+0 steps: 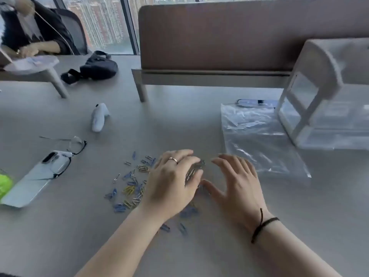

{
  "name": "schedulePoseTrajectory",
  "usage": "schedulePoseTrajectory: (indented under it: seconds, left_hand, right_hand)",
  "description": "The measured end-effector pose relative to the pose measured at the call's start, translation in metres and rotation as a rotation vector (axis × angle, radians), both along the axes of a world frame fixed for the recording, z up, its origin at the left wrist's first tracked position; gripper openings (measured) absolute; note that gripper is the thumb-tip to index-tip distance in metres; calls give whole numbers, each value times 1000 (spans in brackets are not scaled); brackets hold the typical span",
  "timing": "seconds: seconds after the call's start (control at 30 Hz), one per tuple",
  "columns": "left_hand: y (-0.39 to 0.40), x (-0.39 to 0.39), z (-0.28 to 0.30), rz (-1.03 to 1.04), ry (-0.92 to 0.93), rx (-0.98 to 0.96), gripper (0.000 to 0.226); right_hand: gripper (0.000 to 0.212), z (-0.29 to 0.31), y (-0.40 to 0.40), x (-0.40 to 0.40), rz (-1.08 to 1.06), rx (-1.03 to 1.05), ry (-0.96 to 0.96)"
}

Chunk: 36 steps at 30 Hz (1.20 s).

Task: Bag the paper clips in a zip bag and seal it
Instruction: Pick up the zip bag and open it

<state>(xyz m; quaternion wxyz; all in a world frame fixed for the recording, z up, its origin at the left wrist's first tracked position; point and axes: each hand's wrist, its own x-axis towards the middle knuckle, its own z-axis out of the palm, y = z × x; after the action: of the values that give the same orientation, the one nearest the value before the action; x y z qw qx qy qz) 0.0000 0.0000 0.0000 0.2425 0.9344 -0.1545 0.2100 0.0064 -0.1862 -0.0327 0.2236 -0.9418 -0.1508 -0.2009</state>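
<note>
A wide, matte grey surface (179, 120) fills the room's foreground, and straight beyond the hands a brown fabric divider panel (239, 35) stands on a grey metal rail with a slanted leg (140, 87). Farther off to the left of the hands, tall glass windows with dark frames (130, 25) let in daylight and show high-rise blocks outside. A grey mesh-backed office chair (76, 31) stands before the glass at far left, with a seated person in dark clothing (30, 31) there.
</note>
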Motion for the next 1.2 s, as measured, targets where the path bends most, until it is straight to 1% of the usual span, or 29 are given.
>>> schedulePoseTrajectory:
  seconds: [0.03,0.1,0.17,0.23,0.3,0.4,0.5,0.6,0.73,0.8,0.87,0.93,0.97,1.0,1.1,1.2]
  left_hand:
    - [1,-6,-9,-24,-84,7,22]
    - [0,-17,-22,-44,-235,-9,18]
    - [0,-31,-34,-38,-316,-32,17]
    - [-2,-44,-45,-7,-325,-66,14]
    - [-3,-54,-51,22,-277,-106,10]
    - [-6,-63,-50,27,-261,-94,9]
    - [-7,-59,-48,43,-272,-65,16]
    - [-7,-57,-52,66,-196,-37,16]
    - [-9,-51,-58,34,-82,72,27]
    - [-9,-46,-63,16,-48,67,28]
    - [-8,-40,-66,-11,-39,65,26]
    - [-7,-35,-67,-32,-37,58,26]
    - [-7,-31,-67,-35,-48,54,25]
    - [-6,-27,-67,-32,-58,59,24]
    - [-6,-17,-64,-16,-111,76,21]
    - [-7,-14,-62,-10,-194,83,18]
  right_hand:
    - [49,-8,0,-2,20,-28,-71]
    - [45,-17,0,0,-17,-71,-184]
    - [43,-23,-4,1,-108,-117,-189]
    - [43,-31,-11,-6,-200,-200,-85]
    - [46,-35,-22,-21,-262,-226,97]
    - [57,-28,-28,-33,-224,-219,274]
    - [67,-22,-26,-30,-222,-242,325]
    - [69,-22,-25,-33,-225,-235,358]
    - [65,-18,-25,-35,-238,-201,300]
    - [63,-20,-26,-35,-230,-201,242]
    - [54,-22,-27,-34,-214,-182,158]
    - [39,-25,-30,-33,-202,-157,21]
    - [31,-26,-31,-32,-198,-124,-37]
    - [28,-27,-32,-31,-198,-63,-81]
    - [27,-27,-36,-31,-236,161,-165]
    - [26,-29,-38,-29,-282,244,-189]
